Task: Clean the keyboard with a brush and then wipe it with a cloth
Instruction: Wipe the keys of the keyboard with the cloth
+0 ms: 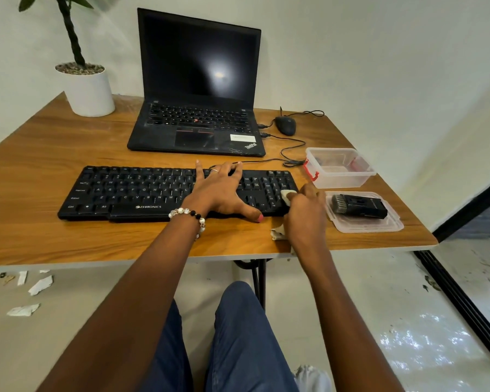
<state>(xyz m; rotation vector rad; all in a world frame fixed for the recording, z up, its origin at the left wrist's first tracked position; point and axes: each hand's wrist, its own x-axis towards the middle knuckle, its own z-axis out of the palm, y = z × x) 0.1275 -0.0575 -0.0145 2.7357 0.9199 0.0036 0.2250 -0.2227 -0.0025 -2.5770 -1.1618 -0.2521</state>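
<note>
— wiping now, by the look of it: the right hand [304, 212] has its grip closed on a small pale cloth [286, 195], fingers curled round it, pressing one corner onto the number pad end of the keyboard [164, 193]. a loose tail of cloth hangs out below the palm, by the table edge.

— and the left hand [221, 190]?

— flat and spread, holding nothing, just pressing down on the keys right of the middle to steady the board. beaded bracelet [188, 215] on that wrist.

— how will those things handle?

— cloth is soft and limp, so i'd bunch it under the fingertips or it will drag. the keyboard is a light, stiff plastic slab and likely to slide on smooth wood, hence the bracing palm. keys give under pressure, so light strokes.

— the brush?

— looks finished with: the brush [358, 206] lies on a clear lid [391, 224], just right of the keyboard, apart from the hand. a clear plastic box [341, 166] with red clasps sits behind it.

— rest of the table?

— wood-grain table [54, 165], an open laptop [198, 89] with a dark screen behind the keyboard, a black mouse [285, 125] with its cable to the right, a white plant pot [89, 90] at the far left corner. white walls, pale floor with paper scraps [40, 287] on the left, a dark door frame at right.
</note>
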